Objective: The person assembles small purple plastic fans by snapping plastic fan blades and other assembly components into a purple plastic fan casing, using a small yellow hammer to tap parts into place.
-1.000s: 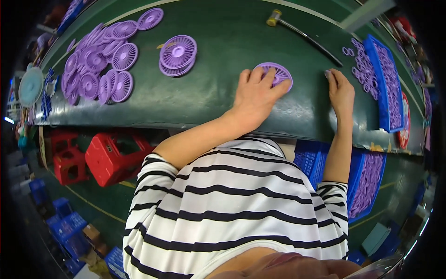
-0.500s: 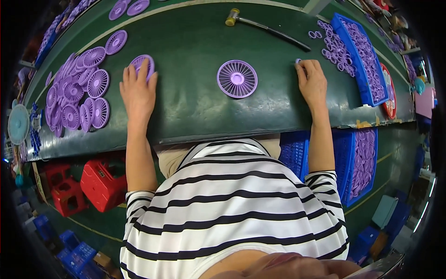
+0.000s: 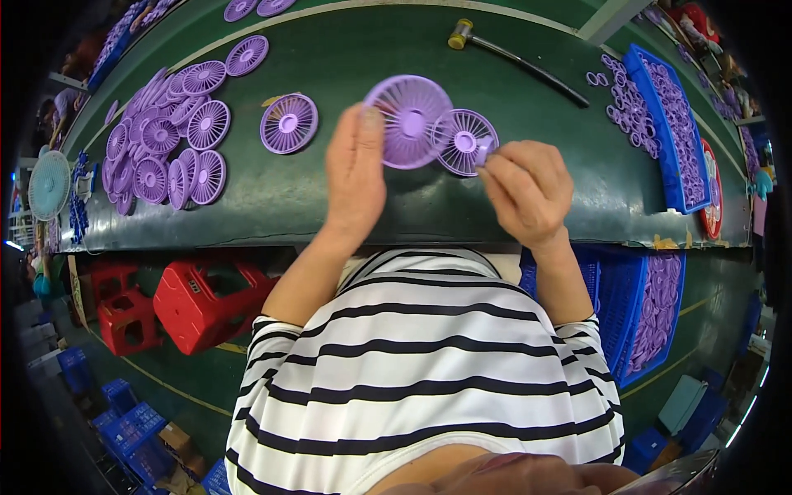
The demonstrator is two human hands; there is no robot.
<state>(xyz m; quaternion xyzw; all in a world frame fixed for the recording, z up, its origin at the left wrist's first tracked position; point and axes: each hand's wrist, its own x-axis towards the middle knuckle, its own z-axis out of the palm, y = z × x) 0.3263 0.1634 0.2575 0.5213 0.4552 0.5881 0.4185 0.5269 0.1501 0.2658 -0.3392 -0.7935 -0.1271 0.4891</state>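
Observation:
My left hand (image 3: 356, 181) is closed on the edge of a round purple fan grille (image 3: 410, 122), held up off the table and slightly blurred. A small purple ring (image 3: 484, 152) is pinched between the fingertips of my right hand (image 3: 530, 191), close to the held grille. Just behind and below these, a second grille (image 3: 464, 143) lies flat on the green table, partly covered in view by the held one. Another single grille (image 3: 289, 123) rests left of my left hand. Farther left is a heap of the same spoked grilles (image 3: 158, 134).
A mallet (image 3: 524, 63) with a yellow head lies on the table's (image 3: 346, 62) far side. At the right, loose purple rings (image 3: 631, 111) lie beside a blue tray (image 3: 675, 132) of rings. Red stools (image 3: 198, 305) and a blue crate (image 3: 631, 309) are below the table edge.
My left hand has lifted a grille from the table and brought it to the middle. My right hand has come leftward with the ring toward it. The view has shifted.

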